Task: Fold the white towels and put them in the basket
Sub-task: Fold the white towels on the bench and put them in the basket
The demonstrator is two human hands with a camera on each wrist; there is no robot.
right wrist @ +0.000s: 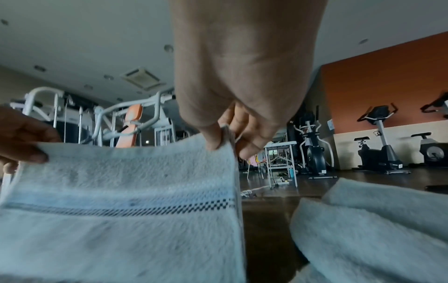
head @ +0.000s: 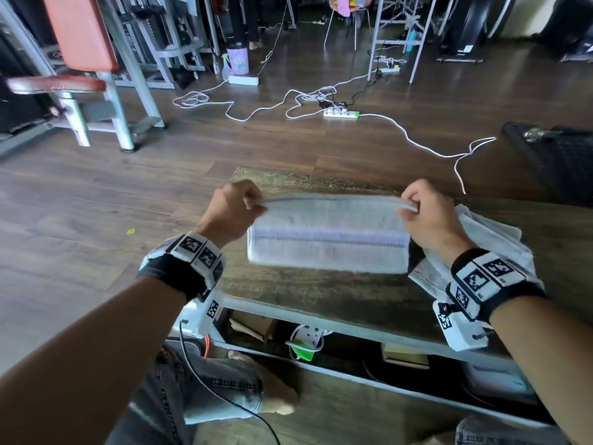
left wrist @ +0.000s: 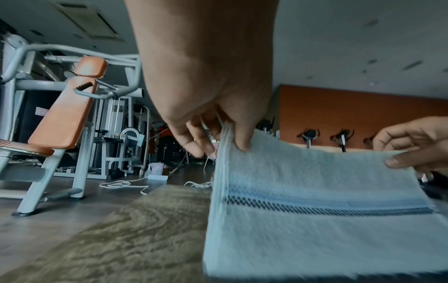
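Observation:
A white towel with a dark checked stripe hangs folded over a low wooden table. My left hand pinches its upper left corner between thumb and fingers. My right hand pinches the upper right corner the same way. The towel is stretched between both hands, its lower edge near the tabletop. More white towels lie in a heap under my right wrist, seen also as soft folds of white towels. A dark mesh container, perhaps the basket, stands at the far right.
Gym machines with orange pads stand at the back left. White cables and a power strip trail over the wooden floor beyond the table. Boxes and a plug sit on the shelf under the table. My knee is below.

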